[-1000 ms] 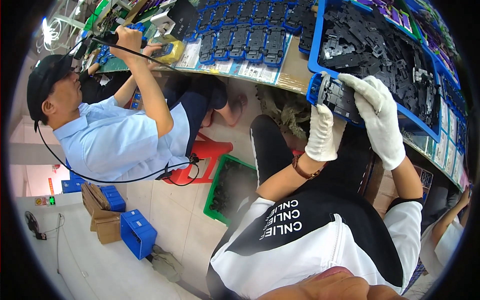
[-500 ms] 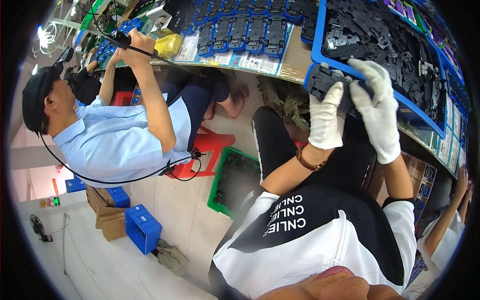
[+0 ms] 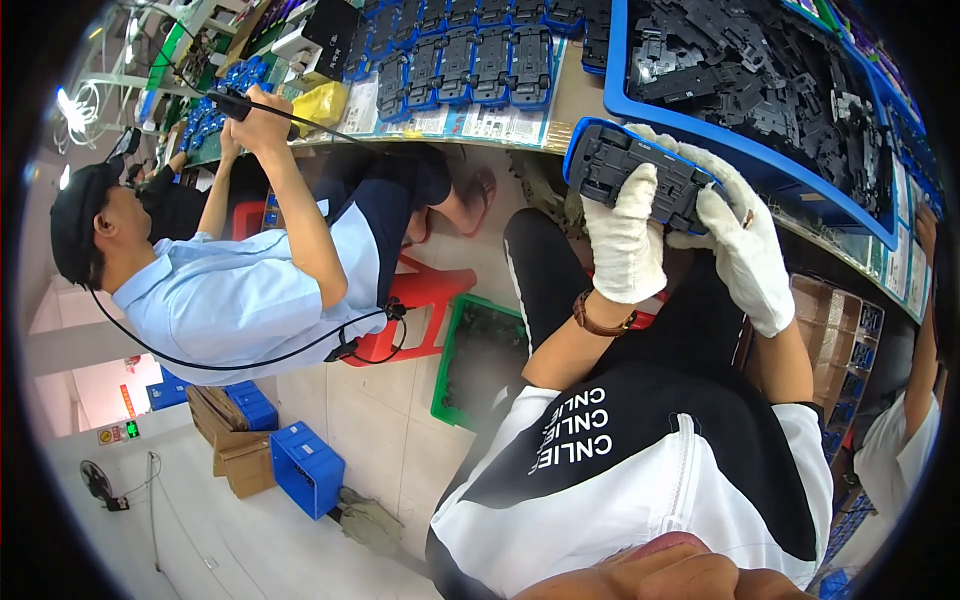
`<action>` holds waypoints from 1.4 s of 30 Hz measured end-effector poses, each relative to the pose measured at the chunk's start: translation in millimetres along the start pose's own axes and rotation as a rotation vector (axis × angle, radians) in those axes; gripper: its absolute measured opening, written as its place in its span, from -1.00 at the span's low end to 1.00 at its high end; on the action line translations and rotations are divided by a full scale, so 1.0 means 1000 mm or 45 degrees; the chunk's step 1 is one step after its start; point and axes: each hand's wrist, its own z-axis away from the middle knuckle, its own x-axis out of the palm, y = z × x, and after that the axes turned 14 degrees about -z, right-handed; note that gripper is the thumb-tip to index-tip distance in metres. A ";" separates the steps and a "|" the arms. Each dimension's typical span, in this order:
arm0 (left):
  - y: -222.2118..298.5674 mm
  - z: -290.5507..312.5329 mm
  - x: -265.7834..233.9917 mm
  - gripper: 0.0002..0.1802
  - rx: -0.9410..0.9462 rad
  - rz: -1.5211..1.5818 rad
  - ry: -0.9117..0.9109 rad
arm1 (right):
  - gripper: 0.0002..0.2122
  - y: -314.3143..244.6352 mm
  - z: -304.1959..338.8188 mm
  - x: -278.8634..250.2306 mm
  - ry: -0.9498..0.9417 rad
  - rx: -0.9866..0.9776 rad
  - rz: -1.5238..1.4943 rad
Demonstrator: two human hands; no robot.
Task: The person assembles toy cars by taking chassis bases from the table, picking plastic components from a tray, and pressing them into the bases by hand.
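A toy car (image 3: 640, 168) with a blue body and a black chassis is held underside up, off the near edge of the bench. My left hand (image 3: 628, 240), in a white glove, is closed round its near side with the thumb across the chassis. My right hand (image 3: 748, 245), gloved the same way, grips the car's right end, its thumb at the near corner and its fingers behind the far side. Just beyond my hands stands a big blue bin (image 3: 765, 160) heaped with black plastic chassis parts (image 3: 700, 65).
Rows of blue toy cars (image 3: 470, 65) lie chassis up on the bench to the left. A person in a light blue shirt (image 3: 240, 290) sits at my left holding a black tool (image 3: 235, 103). A green crate (image 3: 445, 370) and red stool (image 3: 430, 300) stand below; another person's arm (image 3: 920, 330) is at right.
The toy car has shifted left and turned so its whole underside shows. My right hand has gone from spread fingers over its end to a grip on it. The view has moved slightly.
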 end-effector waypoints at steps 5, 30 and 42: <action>0.002 0.004 0.001 -0.56 0.014 -0.012 0.026 | -0.55 0.008 0.006 -0.001 -0.007 -0.143 0.201; -0.001 0.001 -0.040 -0.53 0.062 -0.424 0.138 | -0.50 0.051 0.001 0.013 0.059 -0.395 0.346; 0.121 -0.223 -0.205 -0.49 0.430 -1.345 0.671 | -0.78 0.024 0.047 -0.066 0.366 -0.530 0.787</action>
